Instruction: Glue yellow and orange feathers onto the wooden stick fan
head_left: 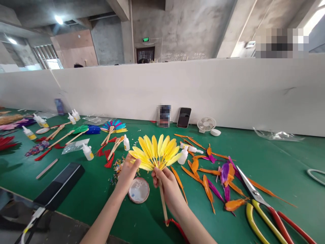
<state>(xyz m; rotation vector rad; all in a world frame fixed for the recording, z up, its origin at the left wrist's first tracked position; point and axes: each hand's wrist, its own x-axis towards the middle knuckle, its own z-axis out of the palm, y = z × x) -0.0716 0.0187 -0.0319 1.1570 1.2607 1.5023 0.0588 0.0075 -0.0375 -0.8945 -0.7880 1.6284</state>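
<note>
A fan of yellow feathers (156, 150) on a light wooden stick with a red tassel is spread upright in the middle. My right hand (164, 179) is closed round the top of the stick, where the feather quills meet. At the fan's left edge, my left hand (129, 169) pinches the outer feathers between thumb and fingers. A round dish (138, 190) with a reddish rim lies between my forearms. Small colored bits (118, 169) are scattered beside my left hand, which partly hides them.
Orange and purple feathers (208, 189), a white glue bottle (183, 155) and large scissors (256, 195) lie at the right. On the left are a black power bank (61, 184), several glue bottles and finished feather fans (114, 126). A phone (184, 117) and small fan (206, 124) stand by the partition.
</note>
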